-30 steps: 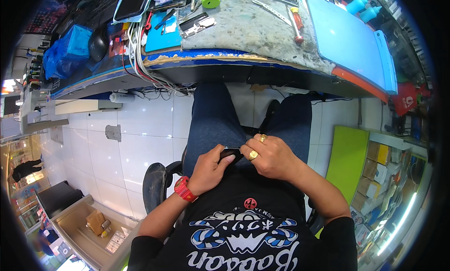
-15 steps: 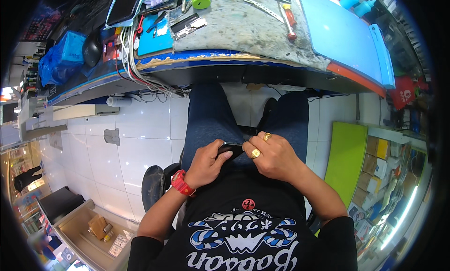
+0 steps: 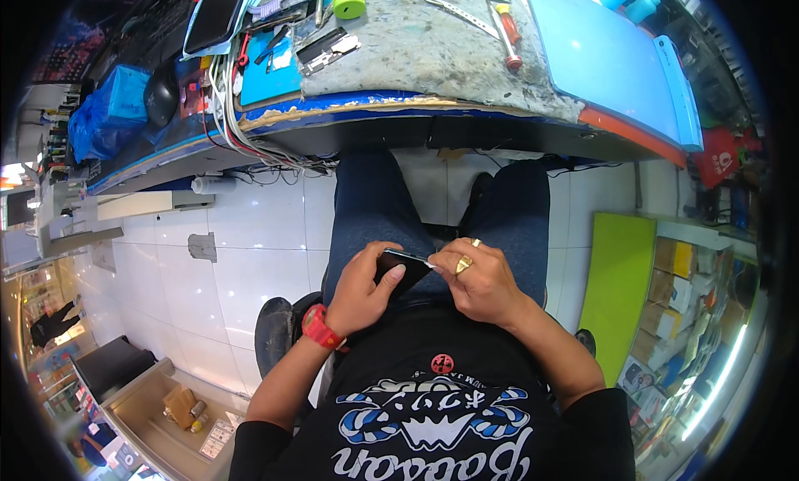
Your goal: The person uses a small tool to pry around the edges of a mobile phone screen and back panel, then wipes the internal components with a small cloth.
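Note:
Above my lap, my left hand [image 3: 359,288] is wrapped round a dark phone [image 3: 403,273], with the thumb lying on its black face. My right hand [image 3: 484,283], wearing gold rings, has its thumb and fingers pinched together at the phone's right end. A small pale bit shows at those fingertips; whether it is part of the phone or a separate piece I cannot make out. Around my left wrist is a red watch [image 3: 321,326].
Ahead stands a worn workbench [image 3: 399,61] holding a craft knife [image 3: 459,15], a screwdriver [image 3: 508,38], a light blue mat [image 3: 612,61] and another phone [image 3: 218,15]. White cables [image 3: 223,98] hang over its edge. An open drawer [image 3: 171,414] lies at lower left.
The phone has tilted so that more of its black face shows. My right hand's pinch has shifted slightly at the phone's end, and the pale bit there is now visible.

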The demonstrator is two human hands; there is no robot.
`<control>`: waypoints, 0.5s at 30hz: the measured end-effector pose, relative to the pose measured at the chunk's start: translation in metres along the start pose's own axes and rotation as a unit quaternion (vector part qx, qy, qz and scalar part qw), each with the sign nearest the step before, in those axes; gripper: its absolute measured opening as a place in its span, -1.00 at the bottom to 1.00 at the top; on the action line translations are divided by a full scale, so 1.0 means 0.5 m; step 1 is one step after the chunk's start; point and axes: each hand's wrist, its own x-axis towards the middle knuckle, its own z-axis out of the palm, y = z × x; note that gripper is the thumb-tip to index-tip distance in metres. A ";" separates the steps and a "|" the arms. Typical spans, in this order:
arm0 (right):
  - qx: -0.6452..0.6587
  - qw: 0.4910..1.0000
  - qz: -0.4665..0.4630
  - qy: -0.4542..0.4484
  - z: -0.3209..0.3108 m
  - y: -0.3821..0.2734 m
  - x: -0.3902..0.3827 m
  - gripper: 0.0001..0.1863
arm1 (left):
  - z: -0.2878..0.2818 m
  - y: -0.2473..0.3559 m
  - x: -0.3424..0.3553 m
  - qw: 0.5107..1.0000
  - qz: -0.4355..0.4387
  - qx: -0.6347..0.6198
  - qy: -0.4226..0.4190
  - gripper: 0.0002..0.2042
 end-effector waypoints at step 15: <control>-0.004 0.996 -0.088 -0.012 0.021 -0.056 0.031 -0.71 | 0.017 0.015 -0.066 0.975 0.022 -0.192 0.109 -0.71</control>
